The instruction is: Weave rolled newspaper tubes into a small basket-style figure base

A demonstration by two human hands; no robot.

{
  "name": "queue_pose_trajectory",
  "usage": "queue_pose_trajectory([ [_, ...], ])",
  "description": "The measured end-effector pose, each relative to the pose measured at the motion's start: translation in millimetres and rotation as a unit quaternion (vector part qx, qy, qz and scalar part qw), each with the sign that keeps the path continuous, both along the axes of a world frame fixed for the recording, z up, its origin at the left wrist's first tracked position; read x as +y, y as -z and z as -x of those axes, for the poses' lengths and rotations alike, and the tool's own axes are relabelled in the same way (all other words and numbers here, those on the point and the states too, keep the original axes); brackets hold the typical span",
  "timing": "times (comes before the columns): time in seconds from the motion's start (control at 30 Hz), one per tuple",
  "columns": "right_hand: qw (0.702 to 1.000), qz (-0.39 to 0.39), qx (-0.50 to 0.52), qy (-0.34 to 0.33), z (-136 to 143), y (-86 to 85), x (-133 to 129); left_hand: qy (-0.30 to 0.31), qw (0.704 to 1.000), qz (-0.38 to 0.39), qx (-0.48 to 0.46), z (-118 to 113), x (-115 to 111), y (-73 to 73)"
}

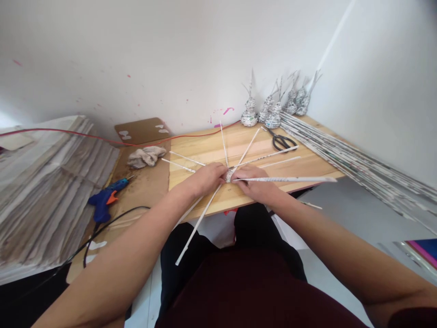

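Note:
A small woven paper base (229, 175) lies on the wooden table between my hands, with several rolled-paper sticks radiating out of it like spokes. My left hand (212, 176) is closed on the left side of the base, its fingertips at the weave. From the right, my right hand (254, 183) pinches a longer paper stick (290, 179) close to the weave; this stick points out to the right across the hand. One spoke (196, 228) hangs over the table's front edge toward my lap. My fingers partly cover the base.
Black-handled scissors (282, 141) and several woven paper figures (250, 111) stand or lie at the back right, beside a bundle of paper sticks (348, 157). Leftward are a blue glue gun (104, 200), a crumpled cloth (146, 156), a paper stack (58, 191) and a red cord (191, 136).

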State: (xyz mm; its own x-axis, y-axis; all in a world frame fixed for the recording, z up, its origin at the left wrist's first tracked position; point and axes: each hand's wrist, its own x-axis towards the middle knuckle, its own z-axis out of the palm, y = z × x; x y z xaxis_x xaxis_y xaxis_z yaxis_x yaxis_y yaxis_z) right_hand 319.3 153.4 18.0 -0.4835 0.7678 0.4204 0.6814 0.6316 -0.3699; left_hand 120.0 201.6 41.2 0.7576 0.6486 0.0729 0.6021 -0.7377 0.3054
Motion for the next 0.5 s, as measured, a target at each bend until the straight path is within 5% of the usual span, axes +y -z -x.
queue_pose_trajectory([
  [0.2, 0.993, -0.083, -0.069, -0.050, -1, 1.5, -8, -0.009, 0.999, 0.009, -0.033, 2, -3, 5.0],
  [0.5, 0.990, -0.055, -0.114, -0.062, -2, -2.4, -15, -0.047, 0.995, 0.010, -0.086, -1, -13, 11.9],
])
